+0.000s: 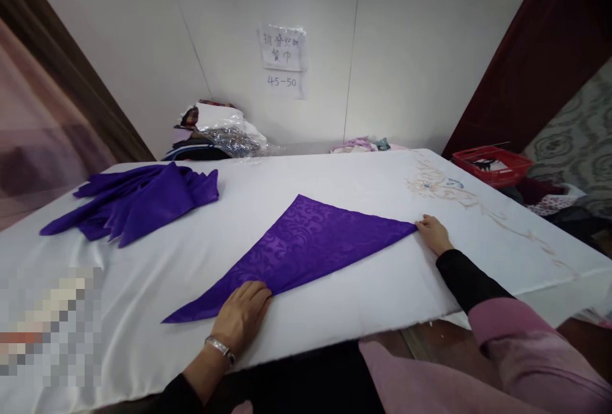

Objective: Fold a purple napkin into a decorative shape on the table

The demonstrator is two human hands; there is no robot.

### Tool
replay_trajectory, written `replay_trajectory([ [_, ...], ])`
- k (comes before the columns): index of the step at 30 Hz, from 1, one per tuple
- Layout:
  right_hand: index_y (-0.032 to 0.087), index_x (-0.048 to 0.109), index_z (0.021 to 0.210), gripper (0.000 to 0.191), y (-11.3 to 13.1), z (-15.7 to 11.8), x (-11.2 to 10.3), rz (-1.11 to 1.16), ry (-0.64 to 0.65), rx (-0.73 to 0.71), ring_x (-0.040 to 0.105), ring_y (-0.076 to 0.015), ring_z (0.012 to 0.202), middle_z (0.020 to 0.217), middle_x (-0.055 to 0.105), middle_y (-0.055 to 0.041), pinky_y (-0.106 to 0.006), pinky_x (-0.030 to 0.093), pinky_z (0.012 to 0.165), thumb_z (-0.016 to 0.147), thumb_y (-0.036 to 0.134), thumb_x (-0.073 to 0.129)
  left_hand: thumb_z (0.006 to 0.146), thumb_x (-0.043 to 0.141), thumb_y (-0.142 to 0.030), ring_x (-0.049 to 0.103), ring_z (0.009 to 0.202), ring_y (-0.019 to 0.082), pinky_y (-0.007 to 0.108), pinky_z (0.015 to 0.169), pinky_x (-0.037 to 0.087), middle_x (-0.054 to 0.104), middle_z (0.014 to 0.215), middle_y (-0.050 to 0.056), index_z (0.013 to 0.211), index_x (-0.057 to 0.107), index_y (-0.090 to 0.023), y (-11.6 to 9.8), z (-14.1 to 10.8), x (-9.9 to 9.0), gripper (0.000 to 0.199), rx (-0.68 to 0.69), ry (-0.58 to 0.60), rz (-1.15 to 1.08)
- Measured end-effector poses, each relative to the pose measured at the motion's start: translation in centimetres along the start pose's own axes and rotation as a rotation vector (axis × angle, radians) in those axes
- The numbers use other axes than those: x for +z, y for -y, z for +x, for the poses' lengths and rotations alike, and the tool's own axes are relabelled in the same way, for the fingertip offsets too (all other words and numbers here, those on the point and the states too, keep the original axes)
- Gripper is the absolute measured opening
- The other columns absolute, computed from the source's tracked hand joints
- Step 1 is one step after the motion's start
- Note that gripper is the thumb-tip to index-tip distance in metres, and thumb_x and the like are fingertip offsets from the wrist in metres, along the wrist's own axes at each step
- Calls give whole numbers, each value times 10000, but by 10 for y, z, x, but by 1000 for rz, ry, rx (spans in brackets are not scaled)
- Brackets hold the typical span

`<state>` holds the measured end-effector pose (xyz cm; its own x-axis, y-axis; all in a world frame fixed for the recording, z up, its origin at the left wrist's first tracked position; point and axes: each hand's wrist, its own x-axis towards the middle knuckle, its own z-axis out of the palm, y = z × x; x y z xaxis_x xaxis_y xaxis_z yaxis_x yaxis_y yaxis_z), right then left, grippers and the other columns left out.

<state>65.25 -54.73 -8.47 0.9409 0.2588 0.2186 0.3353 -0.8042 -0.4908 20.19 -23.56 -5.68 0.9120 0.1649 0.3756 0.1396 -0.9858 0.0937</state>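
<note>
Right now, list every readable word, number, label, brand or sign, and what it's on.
"折叠…", handwritten, top line of the upper wall sheet; its last characters are too blurred to read.
"餐巾", line below on that sheet, first character slightly blurred.
"45-50", handwritten, lower wall sheet.
Pixelated patch, lower left: nothing readable.
No readable text on the purple patterned cloth, clear plastic or red basket.

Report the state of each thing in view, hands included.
Triangular cloth: folded, spread flat
Left hand: resting on its near edge, grip unclear
Right hand: pinching its right corner
Purple heap: loose, rumpled
White tablecloth: spread, lightly creased at left
Red basket: upright, open-topped, holding items
Clear plastic: crumpled
Paper sign: stuck to wall
Bracelet: worn on left wrist
</note>
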Motion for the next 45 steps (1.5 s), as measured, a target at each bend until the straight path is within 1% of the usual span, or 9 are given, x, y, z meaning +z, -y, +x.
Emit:
replay_trajectory([
  [5, 188, 578, 702, 196, 3, -4, 0, -82, 1, -32, 533, -254, 1080, 1109, 616, -114, -377, 368, 945, 761, 349, 484, 888, 455, -351, 621, 827, 180, 325, 756, 511, 674, 879, 34, 863, 654, -218, 8, -9, -7, 240, -59, -47, -19],
  [10, 126, 595, 1030, 392, -4, -5, -8, -132, 1, -49, 533, -285, 1097, 1151, 604, -159, -397, 393, 936, 783, 406, 479, 892, 438, -334, 621, 833, 180, 329, 779, 506, 677, 888, 48, 869, 661, -209, 22, -34, -16, 257, -184, -104, 13],
  [14, 75, 561, 1150, 498, 3, -9, -16, -113, -113, -219, 450, -314, 1220, 1276, 522, -223, -419, 340, 1020, 801, 415, 459, 886, 430, -357, 612, 886, 200, 353, 816, 491, 681, 920, 57, 857, 669, -213, 33, -56, -27, 280, -386, -119, 68],
  [19, 95, 588, 1130, 536, 56, -34, -13, 72, -108, -638, 354, -296, 1312, 1316, 491, -216, -422, 302, 1068, 835, 500, 397, 870, 430, -378, 586, 968, 224, 362, 883, 462, 662, 1017, 93, 922, 670, -179, 45, -75, -42, 316, -703, -209, 154],
  [23, 200, 568, 1164, 434, 118, -83, 2, 182, 146, -899, 387, -258, 1298, 1319, 515, -106, -466, 341, 1050, 855, 469, 427, 859, 437, -397, 582, 976, 234, 364, 895, 446, 657, 1020, 92, 903, 678, -176, 49, -84, -49, 330, -922, -213, 157],
  [27, 226, 530, 1251, 424, 172, -139, 17, 160, 410, -1124, 345, -255, 1327, 1381, 467, -81, -495, 287, 1079, 891, 426, 428, 851, 440, -444, 594, 896, 223, 349, 837, 459, 658, 945, 71, 867, 691, -196, 47, -86, -51, 353, -1042, -155, 76],
  [30, 243, 437, 1351, 474, 204, -170, 25, 104, 554, -1264, 286, -244, 1358, 1443, 385, -60, -503, 236, 1100, 915, 425, 398, 835, 465, -465, 597, 838, 202, 322, 773, 464, 649, 885, 52, 831, 693, -213, 45, -83, -48, 341, -1080, -167, 9],
  [35, 222, 346, 1411, 549, 236, -198, 43, 73, 632, -1359, 234, -245, 1377, 1469, 334, -80, -510, 213, 1102, 923, 471, 372, 803, 520, -401, 589, 792, 181, 294, 727, 460, 619, 820, 38, 747, 667, -198, 48, -79, -40, 257, -1078, -194, -45],
  [45, 224, 388, 1390, 530, 227, -215, 61, 63, 660, -1363, 252, -259, 1370, 1465, 335, -94, -526, 228, 1087, 923, 474, 369, 787, 553, -311, 563, 911, 207, 340, 841, 446, 630, 945, 35, 715, 651, -221, 55, -88, -41, 151, -1012, -148, -27],
])
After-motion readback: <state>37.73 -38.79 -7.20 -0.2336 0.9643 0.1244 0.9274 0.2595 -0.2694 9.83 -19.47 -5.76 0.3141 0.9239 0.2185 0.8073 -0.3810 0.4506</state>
